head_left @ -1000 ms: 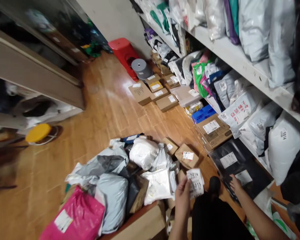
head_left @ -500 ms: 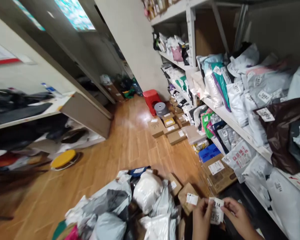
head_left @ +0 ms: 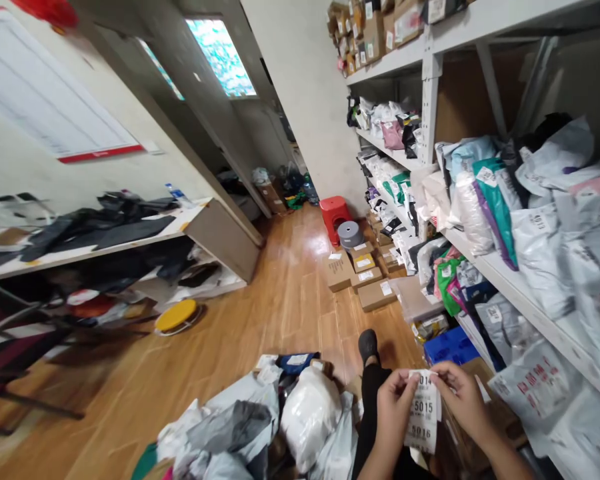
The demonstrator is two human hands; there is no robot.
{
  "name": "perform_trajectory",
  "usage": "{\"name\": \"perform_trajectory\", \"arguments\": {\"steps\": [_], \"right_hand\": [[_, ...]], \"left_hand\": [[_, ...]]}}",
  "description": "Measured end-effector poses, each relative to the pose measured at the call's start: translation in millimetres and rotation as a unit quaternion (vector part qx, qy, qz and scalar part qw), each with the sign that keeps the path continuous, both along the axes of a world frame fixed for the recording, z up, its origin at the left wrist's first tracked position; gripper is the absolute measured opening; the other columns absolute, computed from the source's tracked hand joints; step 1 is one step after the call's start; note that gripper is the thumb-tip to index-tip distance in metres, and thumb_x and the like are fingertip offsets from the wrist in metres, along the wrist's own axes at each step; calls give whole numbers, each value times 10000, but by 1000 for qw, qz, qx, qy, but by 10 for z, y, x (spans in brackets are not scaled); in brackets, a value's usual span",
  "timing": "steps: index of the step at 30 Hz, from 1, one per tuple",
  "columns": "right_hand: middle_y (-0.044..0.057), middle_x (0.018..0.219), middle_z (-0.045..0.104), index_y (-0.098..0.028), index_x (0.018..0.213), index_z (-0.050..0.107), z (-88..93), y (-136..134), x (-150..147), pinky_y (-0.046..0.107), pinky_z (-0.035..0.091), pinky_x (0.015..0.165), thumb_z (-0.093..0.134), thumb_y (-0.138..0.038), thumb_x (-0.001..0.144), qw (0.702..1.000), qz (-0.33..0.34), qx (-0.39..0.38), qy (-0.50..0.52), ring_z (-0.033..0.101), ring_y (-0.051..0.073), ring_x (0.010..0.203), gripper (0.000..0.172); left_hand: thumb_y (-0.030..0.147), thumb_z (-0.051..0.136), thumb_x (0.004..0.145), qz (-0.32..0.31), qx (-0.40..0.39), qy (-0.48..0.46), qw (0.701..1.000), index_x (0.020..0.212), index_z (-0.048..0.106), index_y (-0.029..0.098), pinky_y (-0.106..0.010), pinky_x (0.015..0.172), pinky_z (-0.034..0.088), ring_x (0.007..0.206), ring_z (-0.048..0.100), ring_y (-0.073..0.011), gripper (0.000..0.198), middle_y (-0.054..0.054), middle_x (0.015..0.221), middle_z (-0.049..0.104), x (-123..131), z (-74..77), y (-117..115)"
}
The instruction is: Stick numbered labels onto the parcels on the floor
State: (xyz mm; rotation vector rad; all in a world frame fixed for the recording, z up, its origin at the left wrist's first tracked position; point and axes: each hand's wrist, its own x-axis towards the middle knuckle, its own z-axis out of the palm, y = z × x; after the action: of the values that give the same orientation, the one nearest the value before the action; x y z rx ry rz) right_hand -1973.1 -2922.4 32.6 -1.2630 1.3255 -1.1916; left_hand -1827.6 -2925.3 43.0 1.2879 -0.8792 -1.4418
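Note:
Between my two hands hangs a strip of white number labels point(head_left: 423, 417), with 5015 and 5016 readable and a partly covered number ending in 014 at the top. My left hand point(head_left: 396, 400) pinches its upper left edge between thumb and fingers. The upper right corner is pinched by my right hand point(head_left: 457, 388). Below and to the left lies a pile of plastic mailing bags, among them a bulging white bag point(head_left: 310, 413) and a grey bag point(head_left: 237, 427). My dark-clad leg and shoe point(head_left: 368, 345) show just left of my hands.
On the right, a white metal shelf point(head_left: 510, 283) is packed with labelled bags. Cardboard boxes point(head_left: 375, 295), a blue package point(head_left: 453, 348) and a red stool point(head_left: 333, 217) stand along its foot. A yellow round stool point(head_left: 176, 316), a bench point(head_left: 225, 240) and a chair point(head_left: 5, 360) are at left.
The view has swung right-to-left, so the room sits further right in the picture. More of the label strip shows, down to 5016. A leg and shoe have come into view beside the pile.

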Motion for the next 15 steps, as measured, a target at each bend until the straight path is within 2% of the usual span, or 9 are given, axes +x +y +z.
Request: {"name": "perform_trajectory", "arguments": {"steps": [2, 4, 7, 11, 13, 15], "right_hand": [[81, 771, 718, -186, 802, 676, -40, -470, 344, 295, 535, 657, 610, -539, 819, 1000, 21, -12, 5, 675, 216, 728, 359], [75, 767, 716, -187, 805, 681, -68, -1049, 849, 291, 526, 650, 607, -527, 823, 998, 63, -15, 4, 673, 211, 724, 348], [54, 745, 705, -189, 828, 688, -123, -2052, 1877, 278, 505, 616, 630, -501, 810, 992, 121, 2, -29, 658, 189, 680, 318], [13, 689, 648, -184, 816, 669, -246, -3370, 3296, 253, 455, 580, 650, -436, 796, 988, 134, 40, -67, 609, 152, 633, 254], [6, 683, 637, -186, 802, 660, -289, -3931, 3803, 249, 442, 580, 639, -413, 801, 988, 123, 53, -74, 599, 146, 637, 228], [10, 707, 655, -191, 810, 656, -301, -4419, 4126, 251, 446, 592, 639, -412, 797, 989, 101, 67, -82, 609, 150, 660, 221]], "left_hand": [[520, 814, 546, 10, 25, 33, 999, 789, 730, 152, -253, 606, 465, 615, 602, -165, 449, -48, 686, 715, 326, -64, -372], [521, 825, 521, 47, 44, 38, 997, 799, 737, 146, -246, 577, 458, 591, 596, -161, 475, -49, 675, 712, 805, -117, -822], [545, 830, 482, 132, 56, 10, 990, 669, 709, 143, -225, 510, 419, 518, 545, -137, 460, -20, 568, 658, 1769, -201, -1651], [584, 842, 381, 207, 94, -17, 974, 549, 637, 153, -213, 444, 371, 444, 465, -109, 506, 20, 464, 573, 3093, -316, -2902], [602, 835, 378, 202, 114, -24, 972, 546, 626, 156, -212, 433, 362, 436, 454, -107, 520, 25, 452, 557, 3573, -332, -3483], [624, 821, 389, 181, 130, -32, 974, 554, 629, 154, -214, 426, 353, 429, 447, -106, 533, 25, 448, 550, 3886, -296, -4000]]}}
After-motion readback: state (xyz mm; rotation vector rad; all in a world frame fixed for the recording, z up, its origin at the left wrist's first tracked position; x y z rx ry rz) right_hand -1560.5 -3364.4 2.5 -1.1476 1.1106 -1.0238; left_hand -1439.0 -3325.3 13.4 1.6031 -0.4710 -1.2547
